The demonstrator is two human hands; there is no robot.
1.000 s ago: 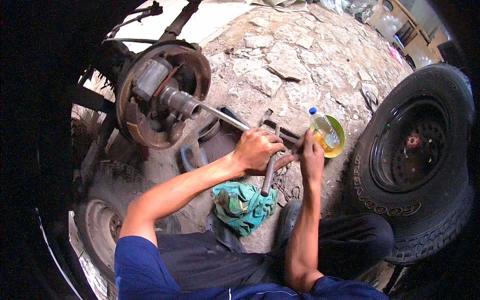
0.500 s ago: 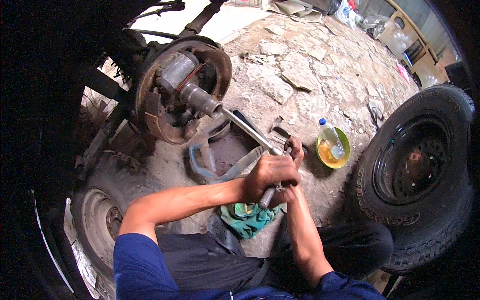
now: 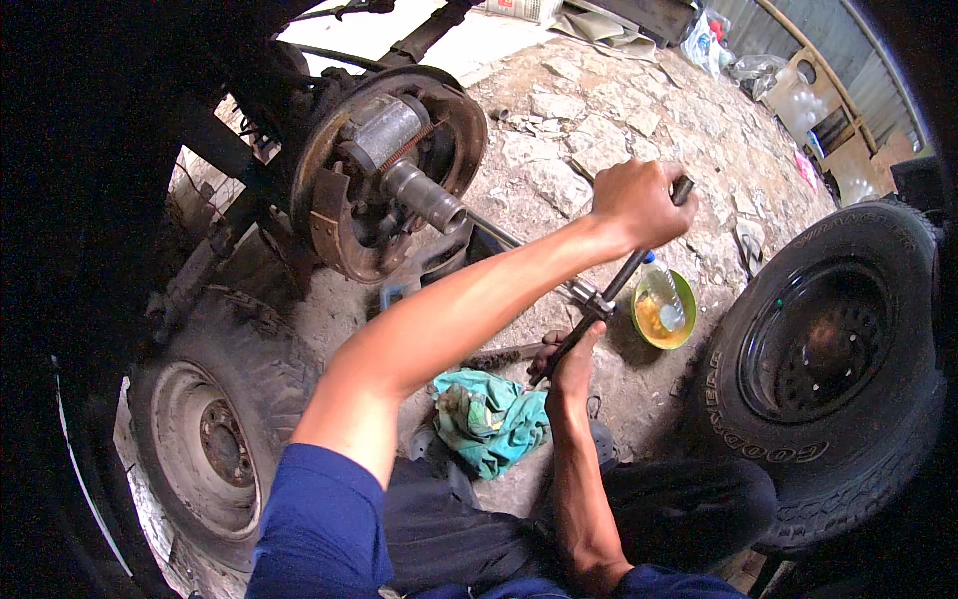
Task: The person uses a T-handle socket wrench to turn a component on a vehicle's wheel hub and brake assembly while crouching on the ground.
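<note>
My left hand is wrapped round the upper end of the dark crossbar of a T-handle wrench. Lower down, my right hand grips the same crossbar close to its joint with the long steel shaft. That shaft runs up and left toward the open end of a metal axle tube; my left forearm covers part of it, and how its far end sits there I cannot tell. Around the tube is a rusty drum-brake assembly with a reddish coil spring.
A green rag lies between my feet. To the right are a yellow-green bowl with a plastic bottle in it and a large wheel. Another wheel stands at left. Broken stone paving lies beyond.
My left hand has swung up and right with the crossbar, which now slants up to the right. My right hand is lower on the bar. The view has shifted slightly.
</note>
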